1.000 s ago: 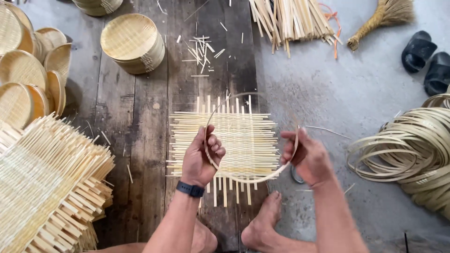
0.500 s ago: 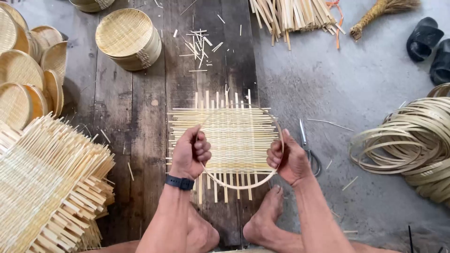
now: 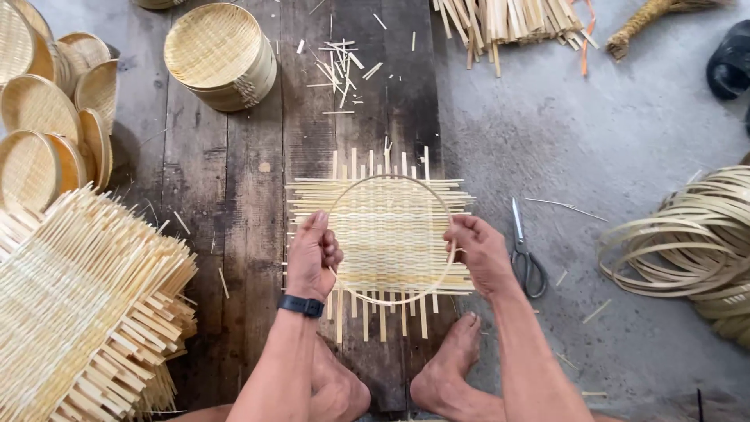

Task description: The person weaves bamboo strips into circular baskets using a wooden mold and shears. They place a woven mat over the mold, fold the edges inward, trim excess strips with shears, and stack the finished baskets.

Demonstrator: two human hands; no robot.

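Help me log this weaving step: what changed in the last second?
The bamboo hoop, bent low near both hands before, now lies round over the woven mat. Left hand and right hand still grip its sides. Mat, scissors and basket stack stayed put.

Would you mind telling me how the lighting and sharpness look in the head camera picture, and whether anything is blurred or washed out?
In the head view the light is soft and even, with only faint shadows; the woven mat, the thin hoop, the left hand and the right hand are all sharp, the scissors too; no glare shows, though the pale baskets at the left edge look slightly bright.
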